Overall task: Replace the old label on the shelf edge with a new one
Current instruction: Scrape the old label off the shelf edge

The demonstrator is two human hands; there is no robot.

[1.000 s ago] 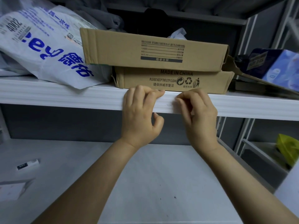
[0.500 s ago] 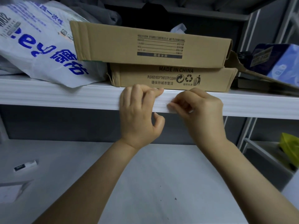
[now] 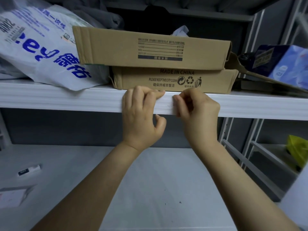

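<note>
The job looked barely begun: the old label [image 3: 168, 105], a white strip hardly distinct from the white shelf edge [image 3: 66, 100], sat apparently unpeeled between the hands, the left hand [image 3: 141, 117] curling its fingers [image 3: 159, 94] over that edge and the right hand [image 3: 198, 114] seemingly pinching the strip's right end.

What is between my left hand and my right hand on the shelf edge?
In the head view, only a short stretch of white shelf edge separates the left hand and right hand; nothing else shows there.
</note>
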